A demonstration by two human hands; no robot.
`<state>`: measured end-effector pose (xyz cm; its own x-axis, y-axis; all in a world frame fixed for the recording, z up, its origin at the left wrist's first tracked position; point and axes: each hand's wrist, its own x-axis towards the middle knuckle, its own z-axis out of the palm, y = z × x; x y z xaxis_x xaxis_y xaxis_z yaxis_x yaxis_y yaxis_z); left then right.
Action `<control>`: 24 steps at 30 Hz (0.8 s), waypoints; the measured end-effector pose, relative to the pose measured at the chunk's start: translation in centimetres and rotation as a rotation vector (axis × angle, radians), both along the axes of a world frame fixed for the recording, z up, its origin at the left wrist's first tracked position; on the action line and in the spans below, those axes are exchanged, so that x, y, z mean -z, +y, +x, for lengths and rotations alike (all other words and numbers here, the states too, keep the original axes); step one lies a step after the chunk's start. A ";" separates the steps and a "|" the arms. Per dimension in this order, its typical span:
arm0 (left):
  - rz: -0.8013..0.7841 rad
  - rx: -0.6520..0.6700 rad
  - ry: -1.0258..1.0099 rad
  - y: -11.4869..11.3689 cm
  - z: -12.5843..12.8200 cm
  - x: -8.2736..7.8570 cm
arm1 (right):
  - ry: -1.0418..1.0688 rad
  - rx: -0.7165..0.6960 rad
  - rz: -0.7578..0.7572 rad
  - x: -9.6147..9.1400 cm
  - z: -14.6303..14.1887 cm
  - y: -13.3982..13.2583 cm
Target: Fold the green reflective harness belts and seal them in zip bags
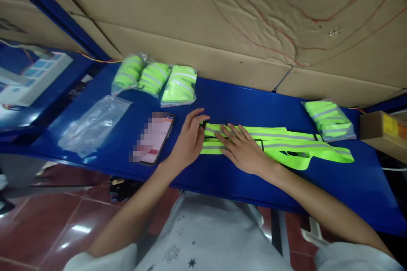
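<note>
A neon-yellow reflective vest [286, 146] with grey stripes lies stretched out on the blue table [229, 101]. My left hand [188, 139] rests at the vest's left end, fingers curled over its edge. My right hand [243, 148] lies flat on the vest just to the right, fingers spread and pressing the fabric down.
A phone [154, 137] lies left of my hands. A stack of clear plastic bags [93, 125] sits further left. Three bagged folded vests [155, 78] lie at the back left, one more bagged vest [330, 119] at the right. A cardboard wall [222, 17] stands behind; a small box [386, 131] is far right.
</note>
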<state>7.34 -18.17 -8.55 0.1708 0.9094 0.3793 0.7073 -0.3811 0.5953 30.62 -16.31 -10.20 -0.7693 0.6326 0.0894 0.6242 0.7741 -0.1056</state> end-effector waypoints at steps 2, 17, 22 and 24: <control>0.013 -0.157 0.089 -0.8 0.2 -0.3 | 0.008 0.015 0.001 0.0 0.2 0.0; -0.202 -0.472 0.409 -1.2 2.8 -0.2 | -0.082 -0.035 0.088 -1.6 1.9 -0.3; -0.084 -0.474 0.500 -0.9 4.9 -1.2 | -0.058 -0.037 0.070 -1.0 2.4 -1.9; -0.017 -0.412 0.563 -0.7 5.4 -0.8 | -0.022 -0.033 0.046 -0.8 2.5 -1.9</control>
